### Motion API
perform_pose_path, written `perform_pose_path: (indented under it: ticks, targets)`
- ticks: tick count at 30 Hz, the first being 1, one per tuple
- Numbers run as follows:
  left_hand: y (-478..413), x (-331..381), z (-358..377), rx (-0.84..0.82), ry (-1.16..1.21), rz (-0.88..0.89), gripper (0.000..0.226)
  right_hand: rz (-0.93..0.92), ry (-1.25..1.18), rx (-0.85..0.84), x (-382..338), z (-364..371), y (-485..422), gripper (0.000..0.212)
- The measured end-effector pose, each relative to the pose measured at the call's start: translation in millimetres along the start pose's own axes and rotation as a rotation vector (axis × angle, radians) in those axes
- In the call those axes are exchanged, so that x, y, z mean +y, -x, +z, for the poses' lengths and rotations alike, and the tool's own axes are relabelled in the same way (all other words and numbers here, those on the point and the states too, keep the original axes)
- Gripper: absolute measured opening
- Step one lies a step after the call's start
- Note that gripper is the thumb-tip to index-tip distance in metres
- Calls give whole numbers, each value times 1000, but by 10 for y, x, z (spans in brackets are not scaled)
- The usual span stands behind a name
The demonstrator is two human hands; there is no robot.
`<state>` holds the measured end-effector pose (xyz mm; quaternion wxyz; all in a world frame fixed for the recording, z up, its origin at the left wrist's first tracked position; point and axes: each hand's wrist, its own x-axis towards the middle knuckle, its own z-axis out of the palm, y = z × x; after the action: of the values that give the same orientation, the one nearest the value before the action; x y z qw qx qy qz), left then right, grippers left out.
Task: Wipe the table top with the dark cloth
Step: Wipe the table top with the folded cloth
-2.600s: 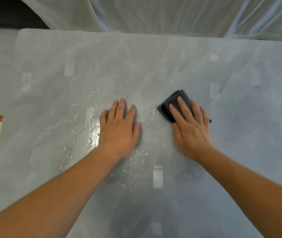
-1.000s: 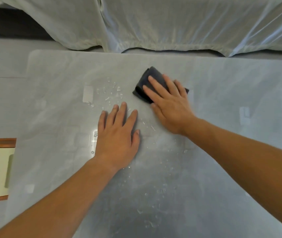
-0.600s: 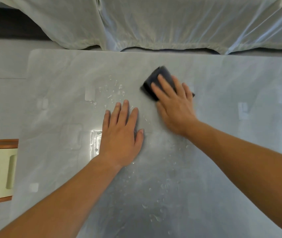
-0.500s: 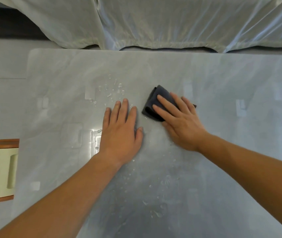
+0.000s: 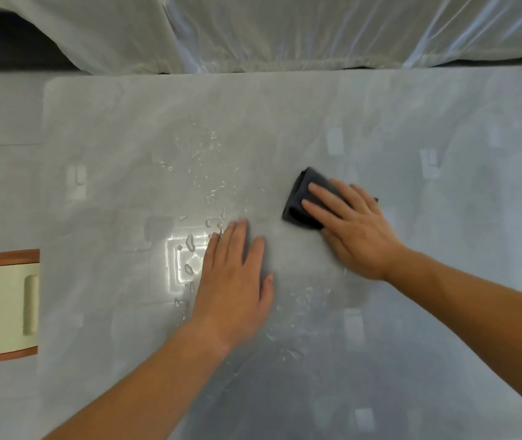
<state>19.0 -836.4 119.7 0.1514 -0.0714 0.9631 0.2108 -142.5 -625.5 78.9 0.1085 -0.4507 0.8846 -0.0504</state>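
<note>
A folded dark cloth (image 5: 297, 198) lies on the glossy grey table top (image 5: 412, 328), right of centre. My right hand (image 5: 353, 228) presses flat on the cloth with straight fingers and covers its near part. My left hand (image 5: 235, 281) rests palm down on the table, fingers straight, a little to the left of and nearer than the cloth. Water droplets (image 5: 208, 185) are scattered on the surface beyond my left hand, and more droplets lie between my two forearms.
A cream object with brown ends (image 5: 7, 304) sits off the table's left edge. A pale draped sheet (image 5: 269, 33) hangs along the far edge. The table's rounded far-left corner (image 5: 51, 87) is in view.
My right hand has slid the cloth to the right, away from my left hand, after sweeping it from the far side back toward me. My left hand stays in place.
</note>
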Motion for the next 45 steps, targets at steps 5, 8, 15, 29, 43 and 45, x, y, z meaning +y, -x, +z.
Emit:
perform_pose_path:
  ticks: [5,8,15,29,43,45]
  targets:
    - [136,-41,106,-18,-42,17,62,376,-132,100,-619,181,213,56]
    - [141,-89,156,-6,-47,32,64,194,-109,32,-823,286,660,54]
    - [159,-158,251,24,-79,64,71,475,-157,52,-631,156,151,55]
    - [693,-40,362,8,-32,86,61,401,-125,-1,-834,189,78,56]
    - [1334,316,686,94,-23,-33,54,381,-145,41,-946,374,954,57]
    - [1414,356,764,103,-27,-71,59,318,-134,45,-1202,463,1238,56]
